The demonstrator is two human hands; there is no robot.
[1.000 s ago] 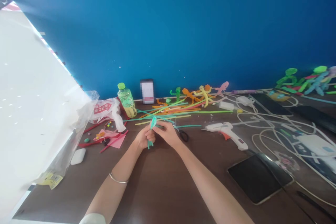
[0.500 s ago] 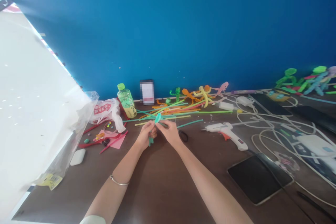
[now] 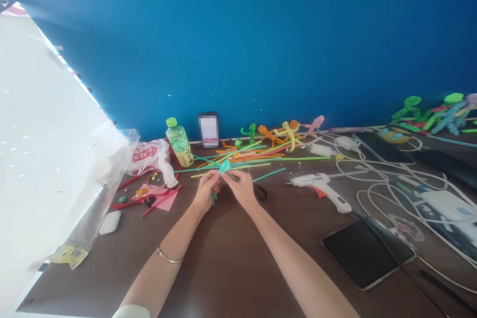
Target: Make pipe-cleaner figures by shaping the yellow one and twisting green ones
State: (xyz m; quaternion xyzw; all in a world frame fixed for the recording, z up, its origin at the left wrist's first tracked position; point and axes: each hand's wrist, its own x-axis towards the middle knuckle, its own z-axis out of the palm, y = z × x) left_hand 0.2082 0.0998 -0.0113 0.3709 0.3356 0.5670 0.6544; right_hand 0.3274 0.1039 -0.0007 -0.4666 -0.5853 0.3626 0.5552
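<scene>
A teal pipe cleaner piece [image 3: 224, 166], bent into a small rounded shape, sticks up between my fingertips; more teal shows below the left fingers. My left hand [image 3: 206, 190] is closed around its lower part. Thumb and fingers of my right hand [image 3: 240, 186] pinch it from the other side, so both hands meet on it. Just beyond them lies a loose spread of coloured pipe cleaners [image 3: 257, 159] in green, yellow, orange and teal. Scissors [image 3: 261, 192], mostly hidden, have a dark handle loop showing beside my right hand.
A green-capped bottle [image 3: 179, 143], a plastic bag [image 3: 151, 156] and a propped phone [image 3: 208, 130] stand behind. Small pipe cleaner figures [image 3: 290, 135] line the wall. On the right are a glue gun [image 3: 324, 189], a black tablet [image 3: 368, 253] and tangled white cables [image 3: 372, 179].
My left fingers have shifted slightly around the teal piece, and the teal part below them looks narrower. Both hands stay in nearly the same place.
</scene>
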